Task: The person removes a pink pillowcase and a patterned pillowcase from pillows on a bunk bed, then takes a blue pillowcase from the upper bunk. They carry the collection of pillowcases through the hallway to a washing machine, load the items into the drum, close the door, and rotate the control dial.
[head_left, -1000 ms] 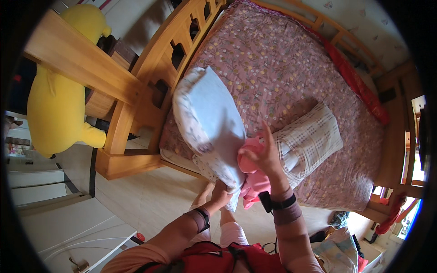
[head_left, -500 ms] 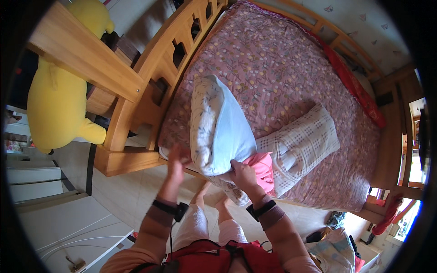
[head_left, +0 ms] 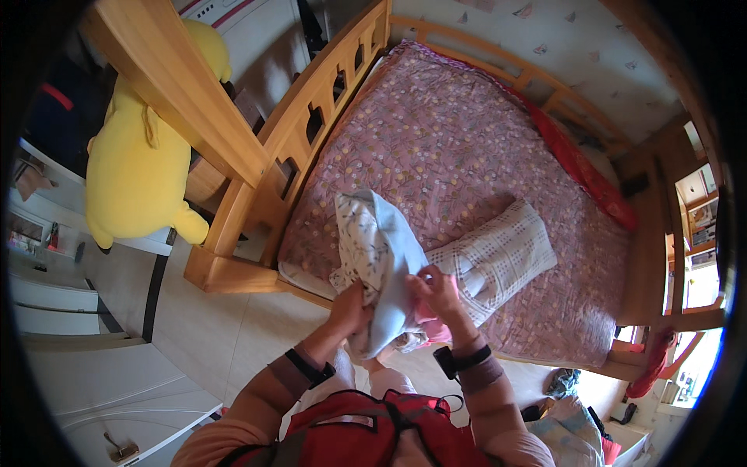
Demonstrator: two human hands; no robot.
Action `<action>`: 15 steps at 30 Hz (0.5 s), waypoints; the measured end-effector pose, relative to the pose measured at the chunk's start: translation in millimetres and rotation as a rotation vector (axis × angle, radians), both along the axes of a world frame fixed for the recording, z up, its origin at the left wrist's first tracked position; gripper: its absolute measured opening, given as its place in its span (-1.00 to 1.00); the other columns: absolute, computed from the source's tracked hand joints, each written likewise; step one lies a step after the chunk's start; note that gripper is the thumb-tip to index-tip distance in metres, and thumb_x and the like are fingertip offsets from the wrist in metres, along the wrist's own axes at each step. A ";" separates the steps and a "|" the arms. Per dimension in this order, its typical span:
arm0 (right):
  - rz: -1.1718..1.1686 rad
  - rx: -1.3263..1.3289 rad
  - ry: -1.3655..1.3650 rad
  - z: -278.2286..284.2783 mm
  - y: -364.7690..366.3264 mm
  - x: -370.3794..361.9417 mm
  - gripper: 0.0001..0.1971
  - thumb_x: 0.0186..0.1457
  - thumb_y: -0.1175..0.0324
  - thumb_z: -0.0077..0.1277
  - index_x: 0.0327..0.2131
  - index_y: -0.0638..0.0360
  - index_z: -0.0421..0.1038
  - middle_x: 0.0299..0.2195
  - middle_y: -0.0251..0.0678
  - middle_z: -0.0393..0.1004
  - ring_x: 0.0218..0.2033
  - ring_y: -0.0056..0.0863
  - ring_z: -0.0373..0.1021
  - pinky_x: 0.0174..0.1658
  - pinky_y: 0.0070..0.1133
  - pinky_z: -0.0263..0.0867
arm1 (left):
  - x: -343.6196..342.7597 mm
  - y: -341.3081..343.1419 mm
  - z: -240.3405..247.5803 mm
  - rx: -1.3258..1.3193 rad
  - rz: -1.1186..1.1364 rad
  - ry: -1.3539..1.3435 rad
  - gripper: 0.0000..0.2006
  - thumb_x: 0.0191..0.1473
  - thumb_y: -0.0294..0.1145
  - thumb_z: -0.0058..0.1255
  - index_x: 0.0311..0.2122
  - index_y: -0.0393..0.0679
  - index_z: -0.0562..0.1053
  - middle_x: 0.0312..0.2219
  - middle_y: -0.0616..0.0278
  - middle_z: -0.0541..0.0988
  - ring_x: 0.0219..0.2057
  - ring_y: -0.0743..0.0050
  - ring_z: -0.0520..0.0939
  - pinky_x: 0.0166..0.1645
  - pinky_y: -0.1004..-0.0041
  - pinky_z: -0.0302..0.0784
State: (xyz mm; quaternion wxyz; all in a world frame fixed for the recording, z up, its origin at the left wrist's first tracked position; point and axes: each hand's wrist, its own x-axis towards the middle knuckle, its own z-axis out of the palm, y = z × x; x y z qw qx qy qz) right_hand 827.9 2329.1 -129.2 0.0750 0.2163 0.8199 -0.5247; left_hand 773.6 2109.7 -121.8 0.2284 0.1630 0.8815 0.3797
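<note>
At the near edge of the bed I hold a soft bundle that looks like a pillow (head_left: 364, 233), white with a leafy print on one face and pale blue on the other. My left hand (head_left: 350, 313) is closed on its printed near side. With bent fingers, my right hand (head_left: 437, 294) grips the pale blue edge. Pink cloth (head_left: 436, 331) hangs under my right hand, partly hidden by it. To the right lies a white checked pillow (head_left: 506, 253), flat on the mauve flowered bedspread (head_left: 436, 132).
A wooden bed rail (head_left: 288, 132) runs along the left, ending at a thick post (head_left: 206, 268). Beyond it sits a big yellow plush toy (head_left: 140, 171). Red cloth (head_left: 572, 159) lies along the far right side. A pile of clothes (head_left: 572, 428) is at the lower right.
My left hand has gone from beside the bundle to gripping its near side. The bundle has come lower and nearer to me, its printed face turned more into view.
</note>
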 end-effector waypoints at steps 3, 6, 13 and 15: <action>0.111 0.604 -0.084 33.3 -41.0 1.0 -0.32 -0.10 -0.16 0.15 -0.21 0.40 0.42 -0.50 -0.06 0.52 -0.50 -0.32 0.48 -0.41 -0.48 0.39 | 30.7 7.0 1.5 0.094 -0.126 -0.029 -0.50 -0.18 -0.38 0.03 -0.03 -0.17 0.30 -0.22 -0.16 0.51 -0.14 -0.17 0.49 -0.07 0.14 0.42; -0.016 0.085 -0.256 8.5 -9.4 6.8 -0.42 -0.05 -0.03 0.12 -0.23 0.43 0.43 -0.44 -0.01 0.51 -0.43 -0.31 0.48 -0.36 -0.44 0.38 | 38.1 1.9 -15.4 0.073 -0.067 -0.061 -0.52 -0.18 -0.40 0.00 -0.04 -0.17 0.33 -0.21 -0.15 0.51 -0.13 -0.19 0.49 -0.06 0.13 0.41; -0.545 -0.173 0.051 7.5 80.6 62.5 -0.67 0.06 0.28 0.05 -0.17 0.35 0.42 -0.47 -0.34 0.45 -0.50 -0.56 0.34 -0.43 -0.60 0.30 | 7.2 1.2 68.4 0.795 0.548 -0.654 -0.45 -0.29 -0.73 -0.16 -0.04 -0.20 0.39 -0.29 0.21 0.54 -0.32 0.32 0.59 -0.27 0.37 0.57; -0.487 -0.235 0.112 28.0 90.6 70.3 -0.75 0.03 0.31 0.11 -0.26 0.28 0.44 -0.49 -0.41 0.42 -0.49 -0.64 0.31 -0.43 -0.67 0.27 | 3.3 3.1 83.0 0.959 0.444 -0.655 -0.44 -0.28 -0.73 -0.20 -0.03 -0.22 0.38 -0.26 0.17 0.54 -0.30 0.33 0.60 -0.21 0.38 0.57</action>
